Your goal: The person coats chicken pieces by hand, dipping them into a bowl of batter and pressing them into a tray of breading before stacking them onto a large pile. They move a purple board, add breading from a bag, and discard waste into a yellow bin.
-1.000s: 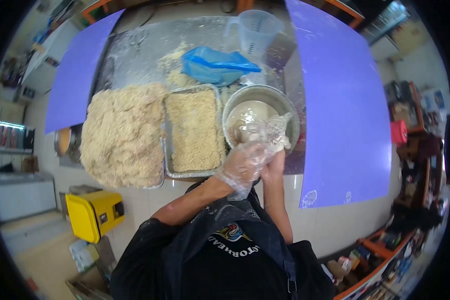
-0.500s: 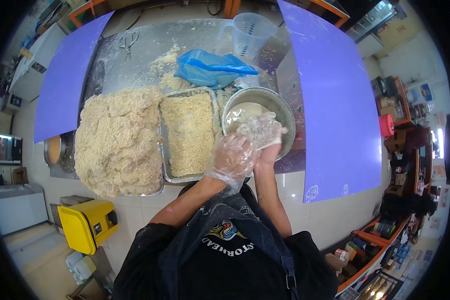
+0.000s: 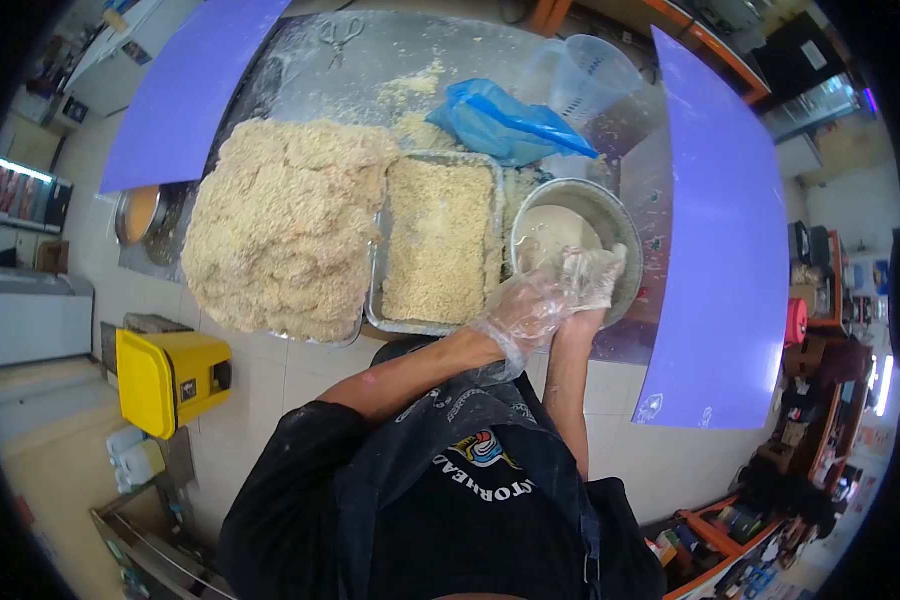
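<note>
Hands first: found the left hand [image 3: 522,312] and right hand [image 3: 590,278], both in thin clear gloves, pressed together over the near rim of the bowl [image 3: 627,228]. Fingers curled inward and touching. Could not tell whether anything was clamped between them or only wet glove. Bowl stood on the table [image 3: 300,75] just right of the tray [image 3: 374,300], with pale batter [image 3: 548,232] in its far half. Judged this as the wet stage, worked over the batter. Any carry to the crumbs [image 3: 436,240] would have called for a short leftward lift over the two touching rims, dripping kept inside the bowl. Saw a tall heap [image 3: 285,215] of crumbed stuff left of the tray, leaning against it and spilling past the table's near edge. Noted a blue bag [image 3: 500,122] and a clear jug [image 3: 592,75] beyond the bowl, loose crumbs scattered round the bag, and scissors [image 3: 340,30] at the far side. Nothing stood between hands and tray. Flat purple panels [image 3: 720,250] covered both flanks, and a yellow box [image 3: 170,378] sat on the floor below left.
</note>
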A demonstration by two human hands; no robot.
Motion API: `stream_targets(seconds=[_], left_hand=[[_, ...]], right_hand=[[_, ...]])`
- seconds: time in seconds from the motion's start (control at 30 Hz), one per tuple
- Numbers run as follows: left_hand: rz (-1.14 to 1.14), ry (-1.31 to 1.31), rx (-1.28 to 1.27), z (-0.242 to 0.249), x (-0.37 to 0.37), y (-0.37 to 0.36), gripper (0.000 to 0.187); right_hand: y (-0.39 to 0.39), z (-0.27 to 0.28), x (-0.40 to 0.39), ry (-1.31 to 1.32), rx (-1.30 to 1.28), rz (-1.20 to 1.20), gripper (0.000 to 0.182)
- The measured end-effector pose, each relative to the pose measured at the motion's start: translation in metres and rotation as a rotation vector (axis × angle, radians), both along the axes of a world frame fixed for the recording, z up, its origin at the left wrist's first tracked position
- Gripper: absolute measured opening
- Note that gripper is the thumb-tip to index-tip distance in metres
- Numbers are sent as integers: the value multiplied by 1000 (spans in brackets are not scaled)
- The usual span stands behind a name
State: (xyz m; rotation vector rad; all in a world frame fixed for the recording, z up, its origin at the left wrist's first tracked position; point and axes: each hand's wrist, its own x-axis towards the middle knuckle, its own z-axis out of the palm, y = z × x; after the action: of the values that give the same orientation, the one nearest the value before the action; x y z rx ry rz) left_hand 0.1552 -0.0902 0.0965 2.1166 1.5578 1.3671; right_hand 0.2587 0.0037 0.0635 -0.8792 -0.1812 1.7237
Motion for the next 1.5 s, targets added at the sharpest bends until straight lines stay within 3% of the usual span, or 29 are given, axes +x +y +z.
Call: stream_targets(seconds=[0.03, 0.17, 0.27, 0.37, 0.47, 0.57, 0.6, 0.67, 0.7, 0.73, 0.77, 0.8, 0.9, 1.0, 1.03, 1.1, 1.13, 1.17, 1.27, 1.3, 1.4, 1.43, 1.47, 1.5], left_hand=[[14, 4, -25, 0, 1, -1, 17], [-26, -48, -258, -7, 4, -2, 17], [2, -48, -62, -2, 3, -7, 19], [-80, -21, -115, -12, 6, -4, 22], [-146, 95, 159, -3, 9, -12, 25], [-274, 120, 1, 0, 5, -29, 25], [-232, 69, 59, -9, -3, -38, 25], [-150, -27, 181, -33, -36, -62, 24], [-57, 173, -171, -16, -56, -76, 24], [31, 374, -526, 1, -74, -91, 23], [125, 463, -497, -23, -87, -106, 21], [228, 544, -463, -53, -91, -114, 19], [137, 573, -686, -72, -99, -101, 20], [389, 552, -573, -81, -99, -88, 11], [441, 435, -417, -81, -95, -103, 13], [411, 374, -430, -113, -79, -125, 14], [383, 351, -446, -107, -80, -129, 15], [210, 540, -632, -101, -83, -134, 15], [444, 338, -176, -139, -87, -132, 14], [280, 547, -800, -107, -83, -109, 13], [212, 462, -588, -94, -66, -128, 14], [260, 355, -802, -66, -72, -119, 14], [259, 516, -1136, -52, -80, -95, 14], [350, 564, -856, -94, -81, -117, 16]], right_hand=[[-2, 0, 4, 136, 55, 63, 52], [-10, 6, 6, 149, 119, -1, 50], [-5, -14, 14, 116, 250, -30, 50], [-1, -13, 15, 135, 330, -39, 52], [-2, -1, 12, 215, 357, 27, 55], [-1, 15, 12, 311, 375, 213, 59], [2, 18, 12, 320, 384, 287, 60], [10, 22, 14, 129, 460, 437, 63], [14, 23, 14, -3, 513, 506, 65], [5, 36, 8, -522, 531, 482, 71], [-2, 42, 6, -1043, 518, 439, 77], [-5, 37, 12, -1149, 584, 482, 75], [-11, 39, 17, -1506, 855, 531, 71], [-18, 56, 10, -1560, 840, 591, 67], [-20, 47, 19, -1579, 914, 563, 64], [-6, 24, 29, -1588, 1096, 461, 59], [-7, 29, 23, -1541, 1062, 448, 58], [-10, 37, 19, -1496, 1022, 436, 57], [-9, 40, 19, -1460, 973, 447, 55], [-8, 36, 23, -1478, 987, 445, 55], [-6, 29, 27, -1483, 1009, 424, 54], [-8, 30, 28, -1480, 1004, 428, 54], [-10, 29, 29, -1488, 1011, 433, 54], [-12, 27, 31, -1503, 1014, 443, 54]])
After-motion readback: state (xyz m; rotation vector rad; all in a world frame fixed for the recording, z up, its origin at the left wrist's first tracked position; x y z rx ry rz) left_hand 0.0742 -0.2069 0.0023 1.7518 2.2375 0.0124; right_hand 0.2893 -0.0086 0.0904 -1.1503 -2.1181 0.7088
